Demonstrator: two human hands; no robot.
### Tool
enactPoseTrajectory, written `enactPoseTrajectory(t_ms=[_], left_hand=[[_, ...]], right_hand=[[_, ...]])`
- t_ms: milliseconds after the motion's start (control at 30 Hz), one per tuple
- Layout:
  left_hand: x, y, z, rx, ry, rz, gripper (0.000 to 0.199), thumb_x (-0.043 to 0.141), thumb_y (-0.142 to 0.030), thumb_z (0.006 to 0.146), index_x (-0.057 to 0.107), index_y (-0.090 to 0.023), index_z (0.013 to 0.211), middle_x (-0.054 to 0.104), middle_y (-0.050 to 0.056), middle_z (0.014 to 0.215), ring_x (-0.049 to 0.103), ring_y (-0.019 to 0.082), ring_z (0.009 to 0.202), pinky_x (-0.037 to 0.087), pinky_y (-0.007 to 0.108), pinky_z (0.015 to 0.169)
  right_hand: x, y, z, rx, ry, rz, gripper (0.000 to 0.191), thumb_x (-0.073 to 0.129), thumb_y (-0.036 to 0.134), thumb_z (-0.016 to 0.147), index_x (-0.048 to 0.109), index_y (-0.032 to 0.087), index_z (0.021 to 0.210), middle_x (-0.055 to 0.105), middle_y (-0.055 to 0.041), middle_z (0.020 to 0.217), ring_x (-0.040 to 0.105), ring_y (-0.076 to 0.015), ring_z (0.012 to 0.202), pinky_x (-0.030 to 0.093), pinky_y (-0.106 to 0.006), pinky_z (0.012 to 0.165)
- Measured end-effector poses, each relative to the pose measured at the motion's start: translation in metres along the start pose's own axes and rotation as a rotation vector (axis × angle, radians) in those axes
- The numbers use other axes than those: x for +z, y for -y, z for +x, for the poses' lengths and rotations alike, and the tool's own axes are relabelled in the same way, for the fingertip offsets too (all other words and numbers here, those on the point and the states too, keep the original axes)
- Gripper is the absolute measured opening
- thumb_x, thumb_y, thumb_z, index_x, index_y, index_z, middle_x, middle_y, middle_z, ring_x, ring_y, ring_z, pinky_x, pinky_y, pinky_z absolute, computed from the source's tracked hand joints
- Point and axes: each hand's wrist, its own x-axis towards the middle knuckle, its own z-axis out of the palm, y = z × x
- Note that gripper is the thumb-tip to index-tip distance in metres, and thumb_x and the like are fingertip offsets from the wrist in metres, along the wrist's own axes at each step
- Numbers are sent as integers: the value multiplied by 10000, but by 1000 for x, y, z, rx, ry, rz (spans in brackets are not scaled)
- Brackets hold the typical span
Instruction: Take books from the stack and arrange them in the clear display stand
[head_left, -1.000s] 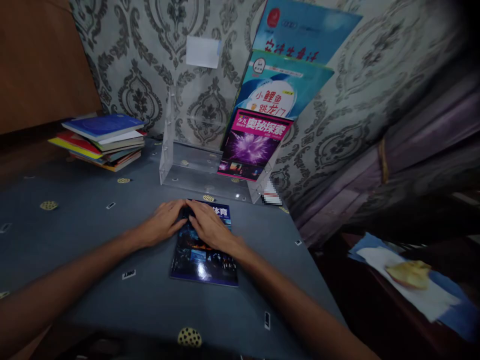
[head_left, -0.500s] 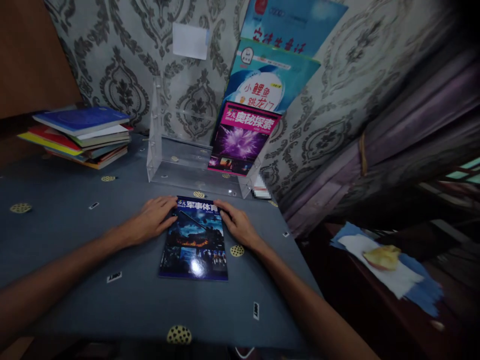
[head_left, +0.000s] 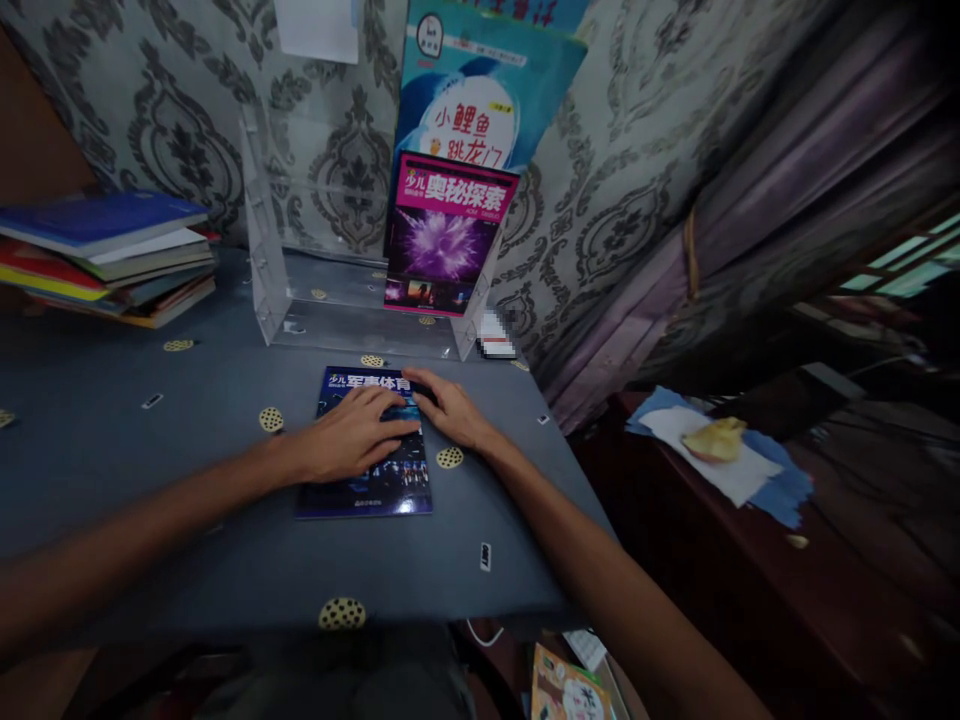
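A dark blue book (head_left: 375, 500) with white Chinese lettering and photographs on its cover lies flat on the table. My left hand (head_left: 360, 430) rests palm down across the middle of that cover, fingers spread, hiding much of the picture. At the upper right corner of the book, my right hand (head_left: 450, 405) touches the edge with its fingers stretched out and apart. Behind the book stands a clear acrylic rack (head_left: 352, 332). On the rack's right side, a pink and purple book (head_left: 446, 235) leans in front of a teal book (head_left: 487, 95).
At the left is an uneven stack of books (head_left: 112, 260). A pixelated white object (head_left: 496, 335) sits right of the rack. Papers with a yellowish item (head_left: 716, 440) lie on a dark red surface at the right. An orange book (head_left: 566, 690) shows below the table edge.
My left hand has moved right, from the book's left edge onto its cover. My right hand stays at the upper right corner. The camera view has shifted down and to the right.
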Motion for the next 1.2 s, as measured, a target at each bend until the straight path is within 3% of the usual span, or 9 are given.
enactPoseTrajectory(t_ms=[233, 433, 533, 667, 733, 833, 933, 1033, 1200], left_hand=[[-10, -38, -31, 149, 32, -129, 373, 436, -226, 1005, 603, -283, 1333, 533, 135, 1336, 486, 297, 1248, 430, 494, 1047], [-12, -44, -38, 167, -38, -189, 339, 457, -197, 992, 643, -225, 1274, 595, 140, 1266, 531, 273, 1214, 444, 448, 1054], [-12, -31, -42, 88, -122, -259, 311, 427, -210, 1012, 650, -191, 1227, 627, 123, 1223, 565, 220, 1168, 462, 383, 1040], [-10, 11, -53, -205, -248, -182, 359, 385, -269, 1019, 599, -157, 1284, 594, 146, 1311, 520, 251, 1252, 433, 458, 1088], [-8, 35, -59, -318, -237, -153, 405, 398, -322, 1006, 554, -147, 1336, 567, 158, 1375, 490, 273, 1310, 400, 496, 1123], [-6, 57, -67, -374, -167, -160, 455, 400, -366, 994, 530, -141, 1367, 553, 156, 1425, 461, 279, 1367, 371, 495, 1155], [-6, 62, -70, -372, -120, -148, 486, 393, -386, 997, 530, -126, 1384, 518, 166, 1475, 433, 277, 1404, 346, 475, 1175], [-6, 60, -72, -369, -93, -127, 514, 402, -402, 998, 504, -130, 1422, 483, 166, 1513, 413, 272, 1425, 326, 464, 1186], [-4, 61, -73, -360, -87, -122, 531, 388, -417, 1000, 502, -121, 1426, 474, 174, 1521, 397, 270, 1441, 294, 465, 1200]], right_hand=[[0, 1, 0, 8, -2, -40, 421, 481, 259, 968, 555, 214, 1379, 631, -88, 1380, 580, -235, 1289, 441, -471, 1113], [4, 2, -3, -13, -15, -146, 425, 455, 249, 975, 547, 219, 1389, 595, -92, 1429, 526, -242, 1358, 397, -499, 1153], [5, 7, -4, -32, -11, -225, 417, 426, 183, 972, 567, 223, 1363, 611, -94, 1411, 492, -239, 1390, 365, -520, 1172], [7, 32, -6, -77, -12, -331, 358, 444, 150, 965, 628, 174, 1271, 673, -145, 1308, 567, -275, 1311, 416, -546, 1109], [13, 53, -6, -152, 5, -337, 312, 469, 163, 971, 652, 166, 1224, 704, -143, 1246, 612, -268, 1244, 450, -519, 1074], [31, 88, -6, -313, 86, -288, 286, 473, 172, 992, 658, 178, 1210, 716, -115, 1224, 608, -231, 1246, 459, -468, 1079], [54, 113, -13, -426, 213, -268, 306, 462, 169, 1005, 646, 143, 1248, 675, -135, 1304, 554, -213, 1317, 431, -440, 1130], [70, 124, -26, -429, 289, -276, 352, 448, 153, 1003, 609, 96, 1311, 598, -160, 1409, 468, -215, 1402, 382, -427, 1185], [70, 130, -50, -339, 313, -201, 429, 482, 224, 1006, 518, 207, 1433, 517, -92, 1504, 366, -199, 1472, 358, -431, 1213]])
